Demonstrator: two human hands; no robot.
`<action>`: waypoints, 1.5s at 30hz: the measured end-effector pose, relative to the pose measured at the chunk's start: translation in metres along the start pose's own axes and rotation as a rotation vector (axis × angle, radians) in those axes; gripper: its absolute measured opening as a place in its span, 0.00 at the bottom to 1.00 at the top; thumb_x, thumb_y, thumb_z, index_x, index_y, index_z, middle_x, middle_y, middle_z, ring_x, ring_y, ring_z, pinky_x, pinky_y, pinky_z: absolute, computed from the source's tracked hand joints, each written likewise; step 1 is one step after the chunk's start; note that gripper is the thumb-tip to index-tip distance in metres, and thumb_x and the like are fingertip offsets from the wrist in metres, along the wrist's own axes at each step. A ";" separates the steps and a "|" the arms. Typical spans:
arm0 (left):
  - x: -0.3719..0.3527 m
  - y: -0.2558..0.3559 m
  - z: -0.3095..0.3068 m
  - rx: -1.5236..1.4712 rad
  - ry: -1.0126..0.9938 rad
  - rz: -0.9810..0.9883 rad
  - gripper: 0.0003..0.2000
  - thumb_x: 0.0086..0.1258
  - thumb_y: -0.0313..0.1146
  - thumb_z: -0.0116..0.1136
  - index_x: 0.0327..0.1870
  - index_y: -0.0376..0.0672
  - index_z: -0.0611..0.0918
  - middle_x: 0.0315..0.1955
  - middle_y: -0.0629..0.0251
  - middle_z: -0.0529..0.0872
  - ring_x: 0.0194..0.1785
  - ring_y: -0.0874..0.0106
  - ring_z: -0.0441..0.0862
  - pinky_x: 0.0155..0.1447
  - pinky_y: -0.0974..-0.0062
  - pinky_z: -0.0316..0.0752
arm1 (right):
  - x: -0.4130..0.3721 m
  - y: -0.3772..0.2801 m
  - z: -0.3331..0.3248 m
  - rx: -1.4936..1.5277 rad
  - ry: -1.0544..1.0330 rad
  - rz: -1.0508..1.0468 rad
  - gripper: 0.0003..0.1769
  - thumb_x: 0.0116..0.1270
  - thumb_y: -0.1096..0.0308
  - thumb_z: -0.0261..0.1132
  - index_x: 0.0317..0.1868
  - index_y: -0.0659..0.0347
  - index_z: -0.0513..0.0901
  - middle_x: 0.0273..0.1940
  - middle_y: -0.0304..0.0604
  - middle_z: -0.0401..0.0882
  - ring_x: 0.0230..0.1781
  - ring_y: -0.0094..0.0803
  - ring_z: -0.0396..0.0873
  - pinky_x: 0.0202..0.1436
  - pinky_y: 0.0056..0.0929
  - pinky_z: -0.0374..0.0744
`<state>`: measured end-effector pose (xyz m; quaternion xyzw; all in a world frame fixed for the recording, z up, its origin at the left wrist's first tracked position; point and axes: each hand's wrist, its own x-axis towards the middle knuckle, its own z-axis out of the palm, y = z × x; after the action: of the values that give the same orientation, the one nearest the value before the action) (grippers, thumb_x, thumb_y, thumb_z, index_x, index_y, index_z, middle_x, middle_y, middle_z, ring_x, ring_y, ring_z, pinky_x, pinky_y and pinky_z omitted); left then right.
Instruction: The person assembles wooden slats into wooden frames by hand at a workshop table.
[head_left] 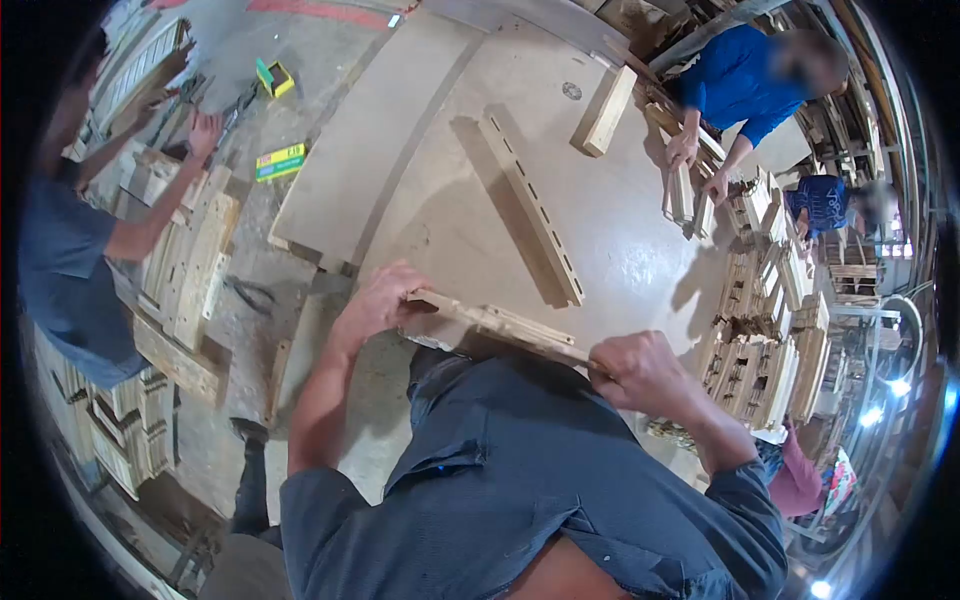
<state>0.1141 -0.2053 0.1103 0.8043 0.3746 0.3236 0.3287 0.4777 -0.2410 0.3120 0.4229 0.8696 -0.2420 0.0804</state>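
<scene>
Close to my body, a narrow wooden piece (503, 323) with a stepped, grooved edge spans between my hands. My left hand (385, 298) is closed on one end, its fingers over the top. At the other end my right hand (640, 370) is wrapped round the wood in a fist. Just beyond lies a long slotted wooden strip (530, 205) on the pale table (430, 200), with a row of dark slots along it. A shorter plain wooden block (609, 112) rests farther back.
At right, a person in a blue top (745, 85) handles wooden pieces beside large stacks of slotted wood (760, 350). To the left, another person (75, 260) works at a bench with boards (205, 265). A yellow-green box (280, 161) lies on that side.
</scene>
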 end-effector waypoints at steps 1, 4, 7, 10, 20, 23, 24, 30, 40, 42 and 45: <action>-0.002 0.007 -0.014 0.017 -0.011 0.005 0.22 0.48 0.27 0.75 0.48 0.43 0.87 0.36 0.59 0.86 0.45 0.53 0.81 0.51 0.57 0.77 | 0.001 -0.007 -0.012 0.010 0.018 -0.003 0.07 0.59 0.68 0.66 0.26 0.59 0.78 0.24 0.45 0.79 0.26 0.43 0.83 0.30 0.44 0.79; -0.010 0.021 -0.058 0.242 -0.030 -0.115 0.22 0.48 0.27 0.73 0.48 0.41 0.86 0.40 0.59 0.87 0.46 0.54 0.81 0.50 0.56 0.79 | 0.012 -0.022 -0.037 0.008 0.056 -0.077 0.05 0.58 0.71 0.66 0.28 0.58 0.78 0.24 0.44 0.78 0.26 0.41 0.83 0.29 0.41 0.79; -0.022 0.037 -0.089 0.342 0.168 -0.179 0.20 0.51 0.26 0.71 0.48 0.40 0.85 0.45 0.56 0.88 0.49 0.51 0.82 0.53 0.57 0.80 | 0.049 -0.019 -0.053 -0.098 0.070 -0.219 0.06 0.58 0.70 0.67 0.30 0.59 0.78 0.26 0.42 0.78 0.27 0.39 0.83 0.30 0.39 0.81; -0.062 0.008 -0.095 0.494 0.362 -0.230 0.19 0.54 0.26 0.69 0.50 0.40 0.83 0.51 0.53 0.88 0.52 0.47 0.83 0.56 0.56 0.81 | 0.102 -0.012 -0.047 -0.350 0.181 -0.539 0.08 0.57 0.66 0.67 0.33 0.60 0.78 0.30 0.40 0.80 0.30 0.36 0.83 0.31 0.36 0.82; -0.094 -0.069 -0.065 0.847 0.204 -0.781 0.22 0.76 0.25 0.50 0.71 0.43 0.74 0.50 0.47 0.81 0.54 0.47 0.81 0.57 0.52 0.80 | 0.277 0.054 0.050 -0.644 0.305 -0.809 0.11 0.66 0.63 0.60 0.42 0.61 0.83 0.41 0.42 0.83 0.47 0.40 0.84 0.47 0.34 0.83; -0.087 -0.097 -0.058 0.906 0.103 -0.842 0.31 0.73 0.24 0.54 0.79 0.45 0.67 0.54 0.50 0.78 0.60 0.50 0.77 0.61 0.55 0.78 | 0.296 0.076 0.082 -0.610 0.400 -0.634 0.18 0.65 0.60 0.65 0.52 0.61 0.82 0.50 0.47 0.82 0.53 0.45 0.81 0.53 0.41 0.82; -0.080 -0.100 -0.057 0.910 0.114 -0.852 0.33 0.71 0.24 0.57 0.79 0.44 0.65 0.54 0.51 0.78 0.60 0.50 0.77 0.60 0.55 0.80 | 0.289 0.083 0.077 -0.614 0.395 -0.640 0.18 0.65 0.60 0.65 0.52 0.61 0.82 0.50 0.47 0.82 0.53 0.45 0.81 0.53 0.41 0.82; -0.056 -0.152 -0.077 0.974 0.123 -0.880 0.39 0.66 0.23 0.63 0.80 0.41 0.63 0.57 0.51 0.77 0.60 0.51 0.77 0.55 0.57 0.85 | 0.211 0.133 0.100 -0.005 0.497 0.384 0.45 0.62 0.55 0.74 0.78 0.50 0.67 0.60 0.54 0.79 0.59 0.56 0.80 0.60 0.56 0.79; 0.072 -0.212 -0.105 1.086 0.027 -0.803 0.41 0.64 0.31 0.70 0.78 0.35 0.62 0.55 0.52 0.78 0.56 0.56 0.83 0.55 0.59 0.85 | 0.188 0.177 0.107 0.658 0.732 0.549 0.35 0.66 0.69 0.66 0.74 0.64 0.70 0.42 0.55 0.87 0.38 0.48 0.86 0.45 0.41 0.83; 0.100 -0.227 -0.101 1.059 0.034 -0.810 0.42 0.63 0.33 0.71 0.77 0.35 0.63 0.57 0.54 0.77 0.58 0.57 0.82 0.59 0.55 0.82 | 0.238 0.198 0.106 0.820 0.923 0.432 0.34 0.66 0.65 0.68 0.72 0.66 0.73 0.39 0.53 0.86 0.36 0.41 0.83 0.45 0.39 0.81; 0.138 -0.215 -0.108 0.966 -0.105 -0.797 0.42 0.63 0.31 0.70 0.79 0.38 0.62 0.67 0.53 0.75 0.68 0.54 0.77 0.69 0.47 0.75 | 0.321 0.188 0.056 0.775 0.942 0.519 0.32 0.66 0.59 0.69 0.68 0.66 0.77 0.40 0.55 0.86 0.38 0.44 0.84 0.46 0.40 0.81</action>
<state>0.0181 0.0464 0.0440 0.6753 0.7331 -0.0696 0.0414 0.4176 0.0538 0.0867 0.6775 0.5318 -0.2992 -0.4105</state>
